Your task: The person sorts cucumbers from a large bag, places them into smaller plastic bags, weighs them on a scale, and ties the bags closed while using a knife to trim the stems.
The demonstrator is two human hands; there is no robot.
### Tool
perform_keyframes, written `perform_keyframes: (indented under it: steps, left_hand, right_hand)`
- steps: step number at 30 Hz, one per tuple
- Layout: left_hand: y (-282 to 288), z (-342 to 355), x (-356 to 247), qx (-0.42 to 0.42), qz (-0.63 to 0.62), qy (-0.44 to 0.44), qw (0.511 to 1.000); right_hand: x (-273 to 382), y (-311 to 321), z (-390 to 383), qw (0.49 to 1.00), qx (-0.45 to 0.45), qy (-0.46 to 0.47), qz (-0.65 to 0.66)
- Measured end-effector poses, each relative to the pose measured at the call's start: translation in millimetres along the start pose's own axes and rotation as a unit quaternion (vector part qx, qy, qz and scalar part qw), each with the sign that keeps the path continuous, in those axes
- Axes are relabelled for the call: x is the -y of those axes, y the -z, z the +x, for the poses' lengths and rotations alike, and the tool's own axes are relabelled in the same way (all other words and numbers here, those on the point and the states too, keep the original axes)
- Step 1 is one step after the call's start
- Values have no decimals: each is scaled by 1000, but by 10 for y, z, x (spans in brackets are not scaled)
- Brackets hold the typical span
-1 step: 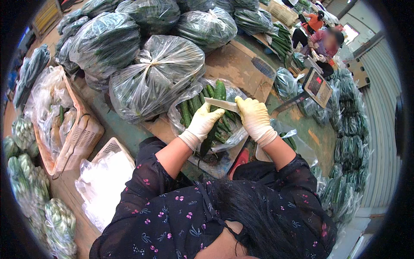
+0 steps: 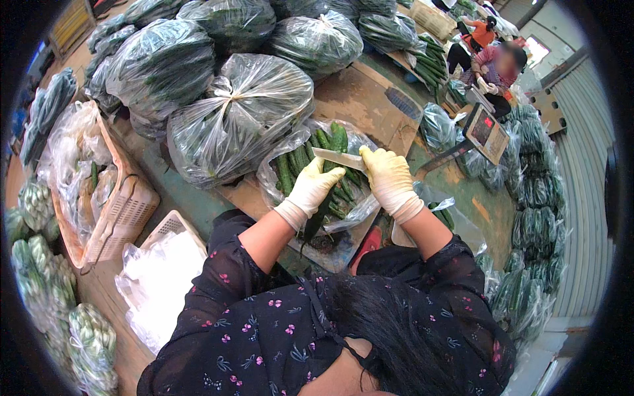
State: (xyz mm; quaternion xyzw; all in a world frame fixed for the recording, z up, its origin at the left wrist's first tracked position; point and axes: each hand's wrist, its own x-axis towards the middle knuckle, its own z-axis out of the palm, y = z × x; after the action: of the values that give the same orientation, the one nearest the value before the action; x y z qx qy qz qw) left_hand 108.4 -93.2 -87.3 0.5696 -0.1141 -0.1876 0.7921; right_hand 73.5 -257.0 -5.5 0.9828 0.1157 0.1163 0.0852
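My left hand, in a pale yellow-white glove, is closed around a dark green cucumber, whose lower part hangs below the palm. In the same kind of glove, my right hand grips a knife. Its pale, flat blade points left and lies across the cucumbers, with the tip beside my left thumb. The knife's handle is hidden in my fist. Beneath both hands, an opened clear plastic bag holds several cucumbers; whether the blade touches one, I cannot tell.
Large tied bags of cucumbers are piled ahead and to the left. A plastic crate and white plastic sheets lie at left. To the right stands a scale display, with bagged cucumbers beyond. A person sits far right.
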Motion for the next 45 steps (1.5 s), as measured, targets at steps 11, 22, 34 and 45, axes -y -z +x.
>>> perform_keyframes:
  steps: [11,22,34,45]
  left_hand:
    - [-19,-18,50,-30,105,-23,994]
    - [163,-97,-29,-66,116,-4,991]
    - [170,-77,-112,-79,87,35,992]
    - [278,-68,19,-52,104,31,993]
  right_hand:
    - [20,-225,41,996,-11,-8,91]
    - [126,-209,184,996,15,41,82]
    - [-142,-204,320,965,-35,-85,246]
    - [230,-90,165,988,67,28,134]
